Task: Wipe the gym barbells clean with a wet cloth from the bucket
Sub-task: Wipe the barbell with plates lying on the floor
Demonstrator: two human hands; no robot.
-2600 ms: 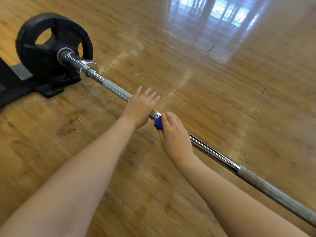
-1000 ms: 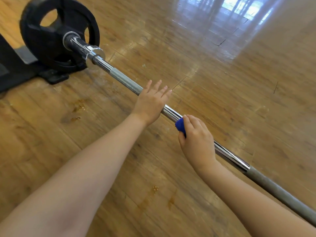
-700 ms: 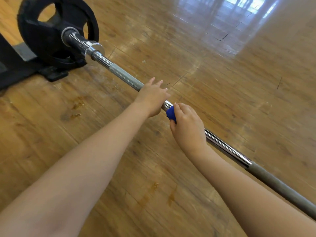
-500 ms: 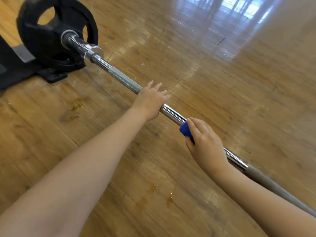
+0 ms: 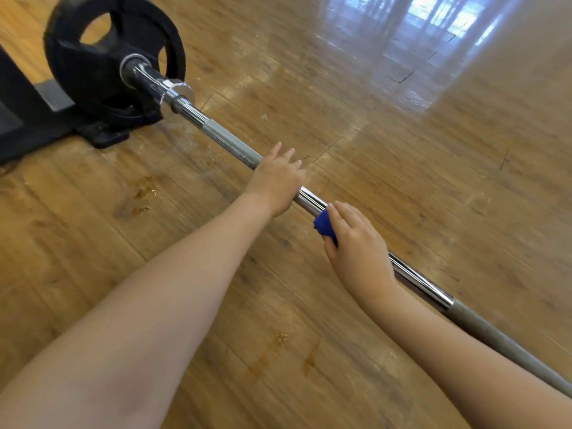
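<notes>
A chrome barbell bar runs from the upper left to the lower right above a wooden floor. A black weight plate sits on its far end. My left hand rests on the bar with its fingers stretched forward over it. Just behind it, my right hand grips a blue cloth wrapped round the smooth chrome part of the bar. Most of the cloth is hidden under my fingers. No bucket is in view.
A black stand or base lies on the floor at the far left beside the plate. Small wet spots mark the wooden floor under the bar. Window light reflects off the floor at the top right.
My right hand has slid the blue cloth back and forth along the chrome section, now back up close to my left hand. The left hand has stayed on the bar.
</notes>
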